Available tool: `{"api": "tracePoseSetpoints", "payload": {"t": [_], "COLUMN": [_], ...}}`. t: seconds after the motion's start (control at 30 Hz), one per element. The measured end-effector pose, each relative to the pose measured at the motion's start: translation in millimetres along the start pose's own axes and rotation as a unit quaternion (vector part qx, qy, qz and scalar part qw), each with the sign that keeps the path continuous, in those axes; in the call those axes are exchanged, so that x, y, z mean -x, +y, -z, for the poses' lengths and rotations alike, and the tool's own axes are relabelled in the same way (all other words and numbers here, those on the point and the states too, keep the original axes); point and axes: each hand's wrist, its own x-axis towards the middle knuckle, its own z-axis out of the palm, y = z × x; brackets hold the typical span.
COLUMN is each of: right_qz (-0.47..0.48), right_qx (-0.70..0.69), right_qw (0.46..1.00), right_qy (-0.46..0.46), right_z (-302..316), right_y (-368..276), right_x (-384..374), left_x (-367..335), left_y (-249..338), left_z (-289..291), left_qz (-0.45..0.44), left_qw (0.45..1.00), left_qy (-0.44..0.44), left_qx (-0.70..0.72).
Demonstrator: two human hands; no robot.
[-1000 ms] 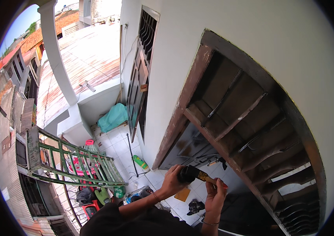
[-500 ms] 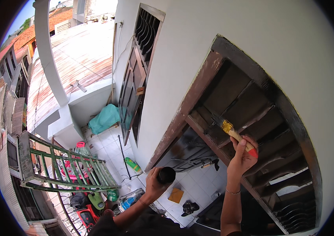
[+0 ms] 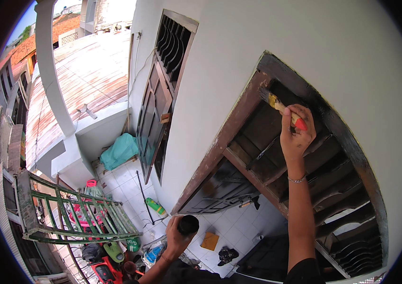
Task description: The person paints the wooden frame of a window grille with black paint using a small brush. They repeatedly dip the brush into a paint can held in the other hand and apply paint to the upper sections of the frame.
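Note:
A paintbrush (image 3: 273,100) with a wooden handle, red tip and dark bristles is gripped in my right hand (image 3: 299,132). Its bristles touch or nearly touch the brown edge of the door frame (image 3: 244,113) near the top corner. Along the other side the frame (image 3: 326,102) looks black and freshly coated, while the near side is worn brown. Low in the middle, my left hand (image 3: 174,240) is wrapped round a dark round cup (image 3: 188,224); its contents look black and cannot be made out. Slatted dark panels (image 3: 300,163) fill the space above the door.
A green ladder (image 3: 75,210) stands at the left. Below on the white tiles lie a yellow-brown square (image 3: 209,241), a black crumpled bag (image 3: 228,256), a green bottle (image 3: 154,207) and a red machine (image 3: 106,270). A teal sheet (image 3: 118,151) covers something near an open window shutter (image 3: 153,113).
My right hand has lifted the brush up from the panels toward the frame's top corner. My left hand with the cup has shifted slightly left and down in view.

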Motion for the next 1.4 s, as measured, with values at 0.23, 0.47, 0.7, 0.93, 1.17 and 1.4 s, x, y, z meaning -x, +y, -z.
{"api": "tracePoseSetpoints", "payload": {"t": [0.23, 0.47, 0.7, 0.93, 1.17, 1.4], "right_qz": [-0.107, -0.088, -0.077, -0.089, -0.076, -0.035], "right_qx": [0.027, 0.076, 0.083, 0.094, 0.074, 0.085], "right_qw": [0.978, 0.972, 0.977, 0.969, 0.985, 0.978], "right_qy": [0.178, 0.205, 0.178, 0.21, 0.137, 0.189], "right_z": [-24, -43, -59, -50, -55, -54], "right_y": [-3, -13, -18, -32, -28, -29], "right_x": [35, 47, 58, 55, 65, 29], "left_x": [1, 5, 9, 15, 19, 22], "left_y": [7, 7, 10, 10, 10, 8], "left_z": [-3, 1, 4, 3, -5, -8], "left_qz": [0.02, -0.026, -0.023, -0.035, -0.051, -0.06], "left_qw": [1.0, 1.0, 1.0, 0.999, 0.998, 0.997], "left_qy": [-0.013, 0.011, -0.003, -0.002, -0.031, -0.043], "left_qx": [0.013, -0.009, -0.014, -0.023, -0.004, 0.002]}}
